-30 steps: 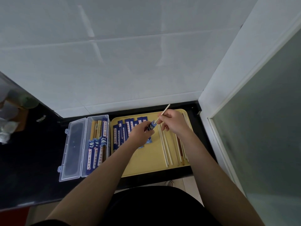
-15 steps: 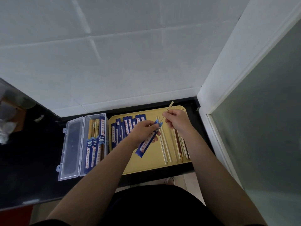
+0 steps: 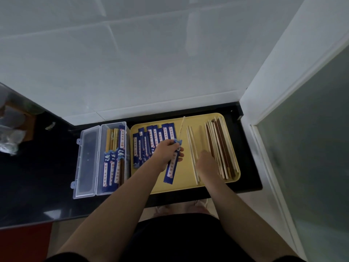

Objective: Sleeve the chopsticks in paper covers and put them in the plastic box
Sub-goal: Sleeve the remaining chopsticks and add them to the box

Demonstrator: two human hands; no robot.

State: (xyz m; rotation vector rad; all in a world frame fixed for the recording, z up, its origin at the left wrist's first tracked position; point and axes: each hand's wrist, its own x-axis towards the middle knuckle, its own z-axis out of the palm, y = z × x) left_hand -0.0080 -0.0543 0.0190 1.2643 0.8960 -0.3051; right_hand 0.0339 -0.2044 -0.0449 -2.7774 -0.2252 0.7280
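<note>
Tray point(image 3: 181, 187): yellow, sits on the black counter point(image 3: 37, 176), and everything else here is placed relative to it.
Tray left part: bunch of empty blue paper covers point(image 3: 149, 142) lying overlapped, long way pointing front to back.
Tray right part: loose chopsticks point(image 3: 221, 148), pale ones mixed with dark brown ones, roughly parallel, plus a pale pair point(image 3: 192, 148) lying on its own closer to the tray's middle.
Plastic box point(image 3: 115, 190): clear, touching or just beside the tray's left edge, lid point(image 3: 86, 163) flipped open further left.
Box contents: sleeved chopsticks point(image 3: 112, 169) with blue covers at the near end, wooden ends poking out toward the wall.
Left hand point(image 3: 167, 152): over the tray's middle, fingers curled round a blue cover point(image 3: 172, 168) that slants down toward the front edge; one pale chopstick point(image 3: 181, 127) sticks out of its top, so it's partly sleeved.
Right hand point(image 3: 206, 164): down on the tray's right part, right against the loose sticks; it's motion-blurred, so can't tell whether it's got one pinched or is just resting.
Left of the box: dark counter, some blurry clear stuff point(image 3: 9, 140) at the far left edge, can't make it out.
Behind the tray: white wall point(image 3: 151, 63).
Right of the tray: frosted glass door point(image 3: 311, 148) in a white frame.
</note>
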